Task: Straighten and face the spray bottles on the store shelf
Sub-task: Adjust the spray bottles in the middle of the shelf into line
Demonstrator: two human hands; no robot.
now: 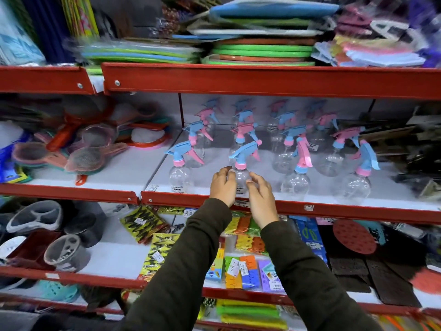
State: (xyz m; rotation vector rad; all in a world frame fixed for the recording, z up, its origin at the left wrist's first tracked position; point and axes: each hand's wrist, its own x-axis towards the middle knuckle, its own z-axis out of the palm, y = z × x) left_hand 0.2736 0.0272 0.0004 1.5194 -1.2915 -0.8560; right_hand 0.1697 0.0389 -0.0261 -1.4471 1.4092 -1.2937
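Observation:
Several clear spray bottles with pink and blue trigger heads stand in rows on the white middle shelf (262, 163). In the second row from the left, the front bottle (241, 177) has a blue trigger and pink collar, nozzle pointing left. My left hand (223, 186) and my right hand (260, 199) cup its clear body from both sides, fingers curled against it. To its left stands a front bottle (179, 173) with its nozzle also pointing left. Two front bottles on the right, a pink-headed one (296, 180) and a blue-headed one (358, 185), have their triggers turned toward me.
A red shelf lip (310, 207) runs just under my hands. Plastic strainers (86, 158) fill the shelf section to the left. Dark packaged goods (417, 149) crowd the right end. Stacked mats (262, 51) lie on the shelf above; clothes-peg packs (245, 271) lie below.

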